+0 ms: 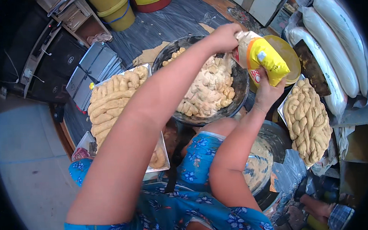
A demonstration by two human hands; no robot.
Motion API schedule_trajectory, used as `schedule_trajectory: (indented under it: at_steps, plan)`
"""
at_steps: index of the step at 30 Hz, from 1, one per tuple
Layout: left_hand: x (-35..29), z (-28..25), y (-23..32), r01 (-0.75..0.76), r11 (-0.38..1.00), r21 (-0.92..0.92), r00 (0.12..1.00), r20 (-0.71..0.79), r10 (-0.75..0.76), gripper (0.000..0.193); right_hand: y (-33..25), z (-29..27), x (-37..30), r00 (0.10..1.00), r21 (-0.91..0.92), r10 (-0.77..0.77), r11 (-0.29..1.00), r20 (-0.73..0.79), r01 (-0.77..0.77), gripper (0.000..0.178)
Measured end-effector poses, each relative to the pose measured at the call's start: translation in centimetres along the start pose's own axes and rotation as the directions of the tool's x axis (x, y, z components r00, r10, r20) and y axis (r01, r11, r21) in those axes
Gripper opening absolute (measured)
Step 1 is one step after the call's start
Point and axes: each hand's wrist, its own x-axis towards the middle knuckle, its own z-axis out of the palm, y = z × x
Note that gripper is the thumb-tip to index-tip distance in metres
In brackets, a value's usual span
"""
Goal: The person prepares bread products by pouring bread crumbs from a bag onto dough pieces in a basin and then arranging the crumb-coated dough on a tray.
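Both my hands hold a yellow, white and red flour bag (268, 60), tilted over a wide black basin (242, 87). My left hand (225, 37) grips its upper end by the opening. Wrapped round the yellow lower end, my right hand (269, 90) supports it from below. Pale powder shows at the bag's mouth, by the basin's right side. Inside the basin lies a heap of dough pieces (205, 91), many coated with white powder. My left forearm hides part of the basin and of the tray on the left.
Rolled dough strips (109, 99) fill a tray at left; braided dough (307, 122) lies on a tray at right. A second basin (260, 165) with powder sits beside my leg. Yellow buckets (118, 15) stand behind, white plastic sacks (337, 46) at far right. Another person's checked cloth (340, 218) shows lower right.
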Motion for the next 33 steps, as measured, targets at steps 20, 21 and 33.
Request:
schedule_trajectory:
  at_steps: [20,21,33]
  plan:
    - [-3.5,-10.1,-7.3,0.138,0.873,0.469,0.906,-0.416,0.08,0.018,2.7,10.7,-2.7,0.922,0.121,0.076,0.984,0.379,-0.131,0.047]
    - [-4.3,-10.0,-7.3,0.108,0.863,0.493,0.922,-0.374,0.098,0.018,3.0,10.6,-2.8,0.899,0.153,0.158,0.959,0.408,-0.238,0.048]
    - [-10.9,-6.6,-3.8,0.246,0.921,0.303,0.96,-0.21,-0.187,0.016,-0.1,4.0,-1.0,0.676,0.074,0.252,0.907,0.692,-0.414,0.044]
